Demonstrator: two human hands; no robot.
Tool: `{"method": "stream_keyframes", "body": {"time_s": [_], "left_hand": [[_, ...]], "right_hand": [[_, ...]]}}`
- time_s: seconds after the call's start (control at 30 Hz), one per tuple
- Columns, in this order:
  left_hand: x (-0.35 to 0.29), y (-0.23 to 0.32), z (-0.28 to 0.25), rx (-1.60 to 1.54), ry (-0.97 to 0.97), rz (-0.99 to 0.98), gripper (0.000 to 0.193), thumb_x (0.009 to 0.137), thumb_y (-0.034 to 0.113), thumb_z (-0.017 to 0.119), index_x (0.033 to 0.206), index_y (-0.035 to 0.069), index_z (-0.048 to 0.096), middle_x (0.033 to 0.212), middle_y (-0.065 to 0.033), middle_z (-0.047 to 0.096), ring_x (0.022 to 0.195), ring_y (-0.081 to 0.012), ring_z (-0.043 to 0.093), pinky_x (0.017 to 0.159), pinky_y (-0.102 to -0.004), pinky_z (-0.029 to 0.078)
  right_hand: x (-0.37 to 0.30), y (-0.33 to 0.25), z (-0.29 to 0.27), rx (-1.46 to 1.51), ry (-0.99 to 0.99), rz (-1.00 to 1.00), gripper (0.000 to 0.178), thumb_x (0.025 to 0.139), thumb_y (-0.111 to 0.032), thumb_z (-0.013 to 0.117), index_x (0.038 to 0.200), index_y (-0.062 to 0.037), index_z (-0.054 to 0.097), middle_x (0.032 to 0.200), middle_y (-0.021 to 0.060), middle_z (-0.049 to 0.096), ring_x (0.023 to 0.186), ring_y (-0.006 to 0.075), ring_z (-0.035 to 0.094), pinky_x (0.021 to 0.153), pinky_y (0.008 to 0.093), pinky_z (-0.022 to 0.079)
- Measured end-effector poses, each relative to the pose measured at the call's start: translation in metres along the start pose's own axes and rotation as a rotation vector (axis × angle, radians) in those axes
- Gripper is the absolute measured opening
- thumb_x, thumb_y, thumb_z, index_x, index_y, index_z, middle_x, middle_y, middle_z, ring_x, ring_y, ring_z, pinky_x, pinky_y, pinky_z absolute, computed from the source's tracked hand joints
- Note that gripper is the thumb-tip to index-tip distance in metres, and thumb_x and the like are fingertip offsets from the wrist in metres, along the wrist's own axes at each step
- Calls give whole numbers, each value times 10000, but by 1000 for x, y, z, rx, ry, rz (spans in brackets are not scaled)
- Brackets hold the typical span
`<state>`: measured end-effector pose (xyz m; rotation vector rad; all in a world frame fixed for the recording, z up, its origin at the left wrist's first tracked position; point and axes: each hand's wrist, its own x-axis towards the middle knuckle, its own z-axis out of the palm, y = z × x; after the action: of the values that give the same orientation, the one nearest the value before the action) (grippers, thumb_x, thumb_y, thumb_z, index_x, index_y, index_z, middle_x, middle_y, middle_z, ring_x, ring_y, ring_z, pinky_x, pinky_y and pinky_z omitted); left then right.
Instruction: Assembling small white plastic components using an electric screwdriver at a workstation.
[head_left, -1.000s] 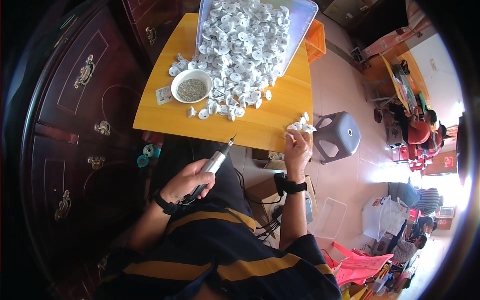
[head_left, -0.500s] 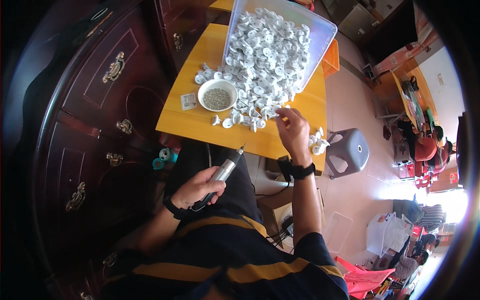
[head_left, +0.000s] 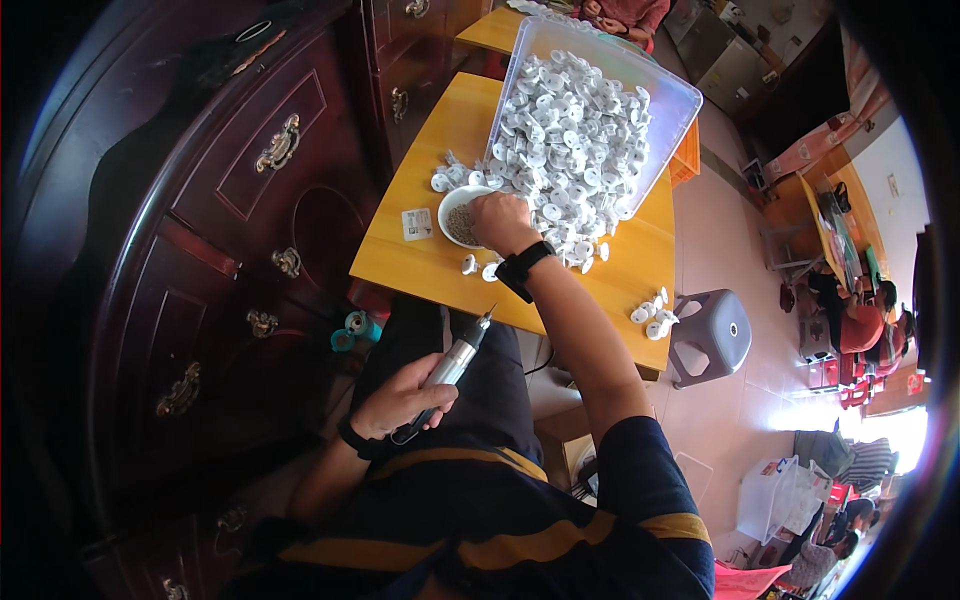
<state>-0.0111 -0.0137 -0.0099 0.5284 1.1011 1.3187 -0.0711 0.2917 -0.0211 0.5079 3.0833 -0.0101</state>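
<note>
My left hand (head_left: pixel 405 395) is wrapped round an electric screwdriver (head_left: pixel 456 361) with a silver body, its thin bit pointing up and away from me, just short of the table edge. My right hand (head_left: pixel 503 221) reaches over the white bowl (head_left: pixel 443 224) of small metal screws (head_left: pixel 460 222). Its fingertips are at the bowl's right side, partly hidden by the hand, and I cannot see what they hold. Behind lies a large heap of white round plastic parts (head_left: pixel 575 130), spilling from a tipped clear plastic bin (head_left: pixel 672 95) onto the wooden table (head_left: pixel 410 265).
A small white printed card (head_left: pixel 417 224) lies left of the bowl. Several white parts (head_left: pixel 655 315) form a small group at the table's right corner. A grey stool (head_left: pixel 712 337) stands right of the table, and dark wooden drawers (head_left: pixel 250 200) rise at left. Other people sit farther off.
My right hand has moved left from the front of the heap to the screw bowl. The left hand keeps its hold on the screwdriver. The whole view has shifted slightly.
</note>
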Motion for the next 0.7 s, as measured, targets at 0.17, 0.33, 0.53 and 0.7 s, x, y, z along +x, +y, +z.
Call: {"method": "stream_keyframes", "body": {"time_s": [0.17,0.33,0.53,0.7], "left_hand": [[-1,-1,-5,-14,33,9,312,968,173,604,1212,31,470,793,-30,564,603,-72,542,550,-214,464],[4,2,-4,-27,11,6,393,975,174,612,1305,20,464,810,-20,572,601,-65,545,542,-215,464],[4,3,-1,-36,11,-3,410,976,171,612,1322,16,456,808,-23,571,601,-69,548,540,-215,463],[7,3,1,-31,0,-3,402,974,167,615,1308,10,458,801,-28,570,598,-71,549,536,-216,464]], "right_hand": [[-6,-11,-19,-46,-93,6,221,853,-156,621,1023,-82,742,1021,146,729,950,290,728,775,391,591],[-6,-9,-16,-30,-69,27,218,856,-159,626,1030,-87,735,1039,138,729,966,284,724,786,380,588],[-7,-10,-16,-24,-56,-2,227,890,-161,594,1066,-90,719,1057,145,728,965,280,726,789,377,589],[-10,-8,-15,10,-19,-1,221,910,-142,564,1065,-83,709,1062,159,726,957,296,728,789,388,590]]}}
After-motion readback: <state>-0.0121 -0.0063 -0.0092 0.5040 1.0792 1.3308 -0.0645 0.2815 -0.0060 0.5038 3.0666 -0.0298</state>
